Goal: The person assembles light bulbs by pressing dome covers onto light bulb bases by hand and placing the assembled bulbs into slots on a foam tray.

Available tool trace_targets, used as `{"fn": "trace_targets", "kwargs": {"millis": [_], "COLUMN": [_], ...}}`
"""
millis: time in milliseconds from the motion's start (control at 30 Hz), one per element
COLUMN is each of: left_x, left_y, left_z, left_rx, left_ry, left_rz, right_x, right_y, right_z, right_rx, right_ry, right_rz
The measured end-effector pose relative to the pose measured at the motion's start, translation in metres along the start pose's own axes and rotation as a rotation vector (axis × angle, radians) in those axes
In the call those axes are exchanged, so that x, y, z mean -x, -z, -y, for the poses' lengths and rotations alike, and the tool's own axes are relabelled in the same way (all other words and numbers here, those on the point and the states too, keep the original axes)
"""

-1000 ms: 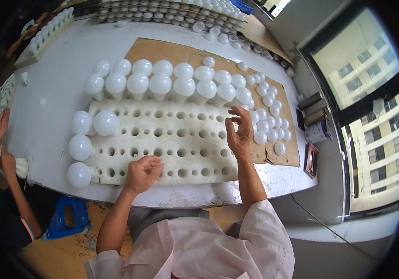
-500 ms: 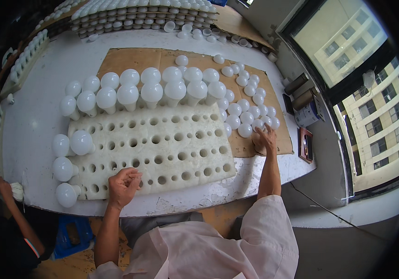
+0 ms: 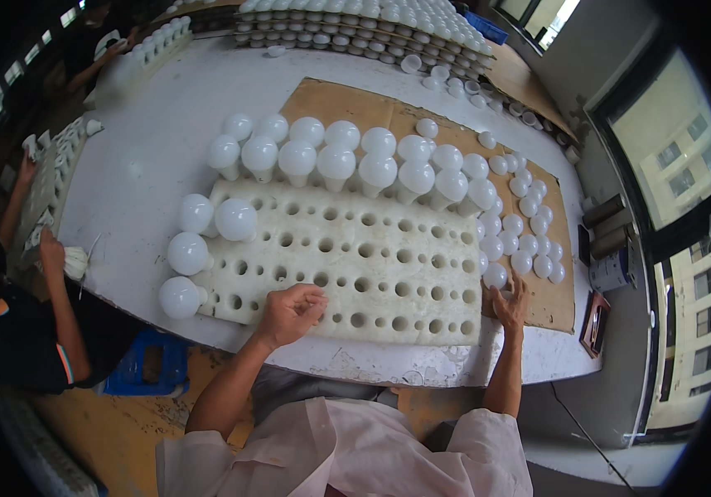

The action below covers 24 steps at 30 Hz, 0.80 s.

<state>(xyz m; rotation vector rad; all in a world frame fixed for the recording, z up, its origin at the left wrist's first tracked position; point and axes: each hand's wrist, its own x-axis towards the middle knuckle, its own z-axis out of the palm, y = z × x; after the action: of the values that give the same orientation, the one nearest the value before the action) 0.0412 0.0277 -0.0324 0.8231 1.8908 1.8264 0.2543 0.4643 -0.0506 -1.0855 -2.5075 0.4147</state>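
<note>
Progress, as I judge it: bulbs (image 3: 378,171) stand along the tray's (image 3: 380,305) far edge and down its left; most holes toward the near edge are left. Loose caps (image 3: 521,262) lie on cardboard (image 3: 552,311) toward the bench's (image 3: 136,166) right edge, white, round, glossy. My right hand (image 3: 511,305) is parted at the nearest cap, grip unconfirmed; my left hand (image 3: 291,316) is loosely curled over the tray's near edge, contents hidden.

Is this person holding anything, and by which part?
Nothing shows in the left hand. The right hand is at the near edge of a white dome; whether it grips cannot be told.
</note>
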Motion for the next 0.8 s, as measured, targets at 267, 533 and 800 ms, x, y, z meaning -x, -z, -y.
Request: {"fn": "trace_targets", "kwargs": {"millis": [267,533,800], "left_x": [0.002,0.002,0.000], "left_y": [-0.005,-0.003,-0.006], "left_z": [0.008,0.002,0.004], "left_rx": [-0.101,-0.147,-0.136], "left_ry": [-0.081,-0.111,-0.159], "left_rz": [-0.022,-0.034,-0.062], "right_x": [0.037,-0.011,-0.009], "right_y": [0.010,0.018,0.014], "right_z": [-0.001,0.040,0.186], "right_rx": [0.323,-1.129,-1.768], "right_ry": [-0.039,-0.124,0.083], "right_rz": [-0.183,-0.228,0.559]}}
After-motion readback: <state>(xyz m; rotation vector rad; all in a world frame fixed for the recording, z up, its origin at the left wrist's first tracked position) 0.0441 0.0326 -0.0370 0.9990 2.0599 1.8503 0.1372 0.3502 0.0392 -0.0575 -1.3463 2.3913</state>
